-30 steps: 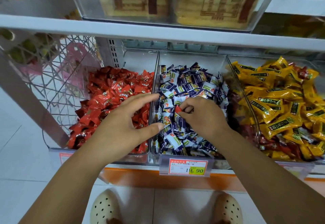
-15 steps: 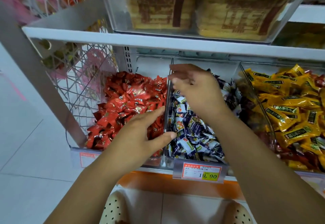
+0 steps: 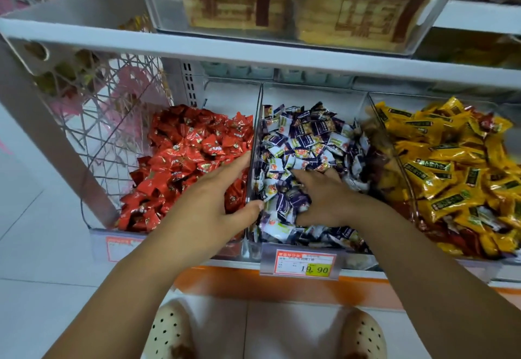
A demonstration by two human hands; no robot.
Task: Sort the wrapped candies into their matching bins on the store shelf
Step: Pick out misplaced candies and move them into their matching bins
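Fingers (image 3: 299,174) of the right hand (image 3: 327,197) sink, spread, into the purple-and-white candies (image 3: 310,138).
Their tips are buried, so whether they pinch one cannot be told. These small glossy pillow packs with orange marks fill the middle clear bin (image 3: 315,94). The left hand (image 3: 211,209) straddles the divider (image 3: 257,121), its relaxed fingers straight on the red candies (image 3: 191,155), its thumb on the middle bin's side. Yellow candies (image 3: 451,161) lie at the right.

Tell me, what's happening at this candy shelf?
A person is sorting candies. The left hand rests at the divider beside the red candies. The right hand presses, fingers spread, into the blue-and-white candies in the middle bin. Yellow candies fill the right bin, a few red wrappers among them.
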